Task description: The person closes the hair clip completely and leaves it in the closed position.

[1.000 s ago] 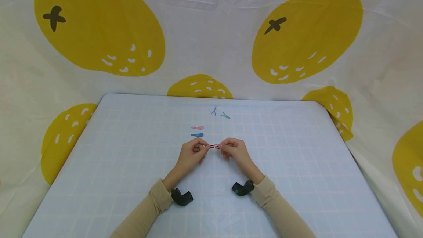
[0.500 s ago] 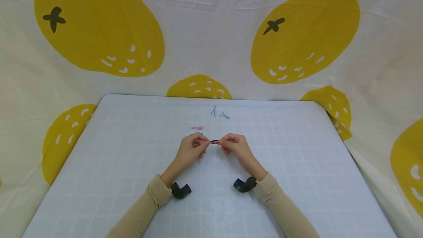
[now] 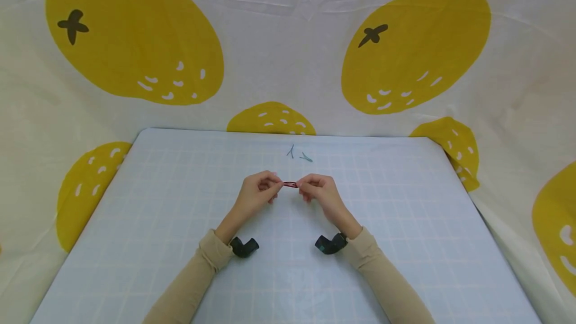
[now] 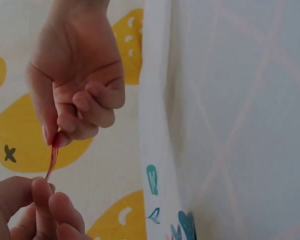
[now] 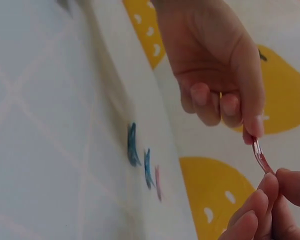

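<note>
Bridging the left hand and right hand, a red clip is pinched at both ends.

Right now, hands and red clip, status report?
Left hand, right hand: each pinches one end. Red clip: held off the table. Nothing else between the hands.

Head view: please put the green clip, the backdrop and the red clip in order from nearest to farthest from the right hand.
1. Red clip, pinched by the right hand.
2. Green clip, ahead on the table.
3. Backdrop, behind the table.
</note>
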Motion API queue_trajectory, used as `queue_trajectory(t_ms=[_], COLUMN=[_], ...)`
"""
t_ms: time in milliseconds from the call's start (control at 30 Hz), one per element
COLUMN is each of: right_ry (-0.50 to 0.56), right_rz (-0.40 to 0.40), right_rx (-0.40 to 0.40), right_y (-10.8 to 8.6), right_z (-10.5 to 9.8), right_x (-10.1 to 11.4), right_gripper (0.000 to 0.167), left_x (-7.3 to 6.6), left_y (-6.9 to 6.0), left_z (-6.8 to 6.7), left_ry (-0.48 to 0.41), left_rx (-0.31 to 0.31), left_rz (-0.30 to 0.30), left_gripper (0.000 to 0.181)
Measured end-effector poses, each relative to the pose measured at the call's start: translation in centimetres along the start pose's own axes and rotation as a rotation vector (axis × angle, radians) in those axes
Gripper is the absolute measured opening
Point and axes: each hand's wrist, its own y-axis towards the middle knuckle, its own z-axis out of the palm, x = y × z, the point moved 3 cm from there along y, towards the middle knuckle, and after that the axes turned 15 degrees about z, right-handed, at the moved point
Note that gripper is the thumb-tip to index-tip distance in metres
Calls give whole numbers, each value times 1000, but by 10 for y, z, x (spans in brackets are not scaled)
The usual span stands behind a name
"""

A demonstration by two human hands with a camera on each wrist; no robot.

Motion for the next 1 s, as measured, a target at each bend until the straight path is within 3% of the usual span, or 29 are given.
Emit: queue_trajectory(t_ms=[433,600,800,1000], right_ry=[39,48,36,-5], right_rz=[-30,-6,44,67], right_rx=[-84,-119,-149,-171], right_y=[14,24,35,47], right_z=[1,1,-1,-3], right_x=[16,19,20,20], right_gripper=[21,21,24,25], left_x=[-1,3,9,9], left_y=[22,30,44,59], left_z=[-9,-12,-15,-16], left_ry=[150,230,379,561], left_rx=[6,19,91,229], left_rz=[68,116,153,167], left_gripper=[8,9,11,12])
